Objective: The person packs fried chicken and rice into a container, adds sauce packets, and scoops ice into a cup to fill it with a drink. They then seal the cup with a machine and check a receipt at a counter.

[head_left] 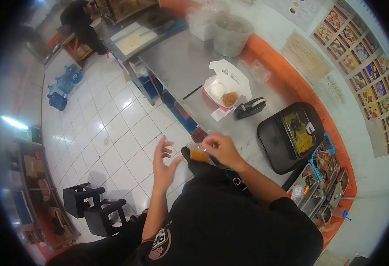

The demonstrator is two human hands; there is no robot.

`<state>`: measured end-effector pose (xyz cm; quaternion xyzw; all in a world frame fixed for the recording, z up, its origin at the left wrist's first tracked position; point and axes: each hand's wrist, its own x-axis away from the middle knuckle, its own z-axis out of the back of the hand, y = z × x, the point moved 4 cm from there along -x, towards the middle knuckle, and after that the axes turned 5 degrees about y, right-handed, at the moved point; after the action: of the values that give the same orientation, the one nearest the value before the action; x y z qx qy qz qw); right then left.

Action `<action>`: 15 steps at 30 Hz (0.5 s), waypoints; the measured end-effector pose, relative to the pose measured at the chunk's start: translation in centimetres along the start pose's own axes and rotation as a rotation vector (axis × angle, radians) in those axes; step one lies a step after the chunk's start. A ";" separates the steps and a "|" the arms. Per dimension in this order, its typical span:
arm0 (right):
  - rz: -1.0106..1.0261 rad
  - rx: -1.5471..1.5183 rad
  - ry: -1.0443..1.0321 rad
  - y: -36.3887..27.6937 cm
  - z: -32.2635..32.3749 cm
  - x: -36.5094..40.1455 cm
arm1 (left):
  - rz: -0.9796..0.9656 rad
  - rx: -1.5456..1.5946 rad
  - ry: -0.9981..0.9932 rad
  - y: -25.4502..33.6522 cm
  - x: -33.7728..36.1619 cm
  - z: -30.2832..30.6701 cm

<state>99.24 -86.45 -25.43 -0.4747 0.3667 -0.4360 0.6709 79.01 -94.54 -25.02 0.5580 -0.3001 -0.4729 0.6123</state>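
My right hand (219, 148) pinches the top of a small clear bag with orange contents (199, 155), which hangs in front of my body. To its left, my left hand (163, 162) is raised with its fingers apart and curved, holding nothing. On the metal table (168, 66) beyond stands an open takeaway box (234, 82) with a white round portion (216, 90) and a brown fried piece (230, 98) inside. A black tape dispenser (250, 107) is just right of the box.
A black tray (272, 142) bears a container of yellow-green food (303, 139). Metal food trays (312, 177) are at the right. A large bucket (232, 35) stands at the back. Black stools (101, 217) are on the floor. Another person (81, 26) is far left.
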 end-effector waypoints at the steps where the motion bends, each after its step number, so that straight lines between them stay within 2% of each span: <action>1: -0.076 -0.033 0.069 0.8 0.9 -1.3 | -0.013 0.000 0.065 -0.9 -1.2 0.8; 2: -0.091 -0.035 0.074 1.5 1.7 -2.8 | 0.011 -0.019 0.053 -2.6 -2.3 1.7; 4: 0.036 0.083 0.202 2.8 4.1 -5.8 | 0.080 -0.044 0.048 -5.5 -4.4 3.3; 5: 0.017 0.083 0.201 3.9 4.8 -7.2 | 0.140 -0.067 0.057 -6.8 -5.4 4.2; 7: 0.053 0.173 0.335 6.2 6.4 -10.0 | 0.189 -0.157 0.022 -8.8 -7.1 5.7; 9: 0.034 0.204 0.365 8.8 7.5 -12.2 | 0.234 -0.247 -0.015 -10.8 -8.4 7.5; 11: 0.028 0.237 0.394 10.8 7.9 -14.0 | 0.195 -0.356 -0.077 -12.0 -10.0 9.1; 12: -0.031 0.281 0.430 11.6 7.9 -14.6 | 0.224 -0.392 -0.075 -12.0 -10.8 9.9; 14: -0.150 0.358 0.472 13.7 8.1 -15.7 | 0.251 -0.367 -0.015 -13.1 -11.8 12.3; 15: -0.137 0.371 0.458 14.7 8.0 -16.4 | 0.264 -0.343 0.045 -13.8 -12.5 13.3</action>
<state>104.22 -66.12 -35.98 -0.2571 0.3898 -0.6356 0.6148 59.08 -87.49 -33.77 0.4118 -0.2722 -0.4201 0.7615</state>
